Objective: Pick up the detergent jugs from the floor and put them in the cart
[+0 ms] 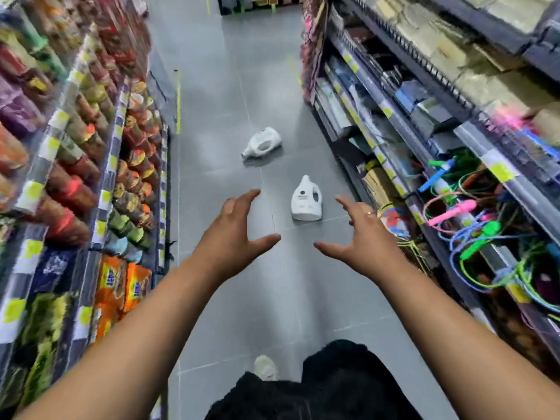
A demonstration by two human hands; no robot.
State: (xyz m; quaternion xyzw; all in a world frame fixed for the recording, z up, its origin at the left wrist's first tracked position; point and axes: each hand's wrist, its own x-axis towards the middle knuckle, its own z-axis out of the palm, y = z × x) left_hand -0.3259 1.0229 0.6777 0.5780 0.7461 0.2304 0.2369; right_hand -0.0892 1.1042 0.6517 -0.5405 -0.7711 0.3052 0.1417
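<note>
Two white detergent jugs are on the grey tiled aisle floor. The nearer jug (306, 199) stands upright with its handle to the right. The farther jug (262, 143) lies on its side, cap pointing towards the lower left. My left hand (235, 234) is stretched forward, fingers spread, holding nothing, left of the nearer jug and apart from it. My right hand (362, 234) is also spread and empty, just right of that jug. Both hands are above the floor. No cart is in view.
Shelves of snack packs and cups (75, 165) line the left side. Shelves with boxes, stationery and coloured skipping ropes (472, 225) line the right. The grey floor (230, 86) runs on between them. My dark trousers and a white shoe (265, 367) show at the bottom.
</note>
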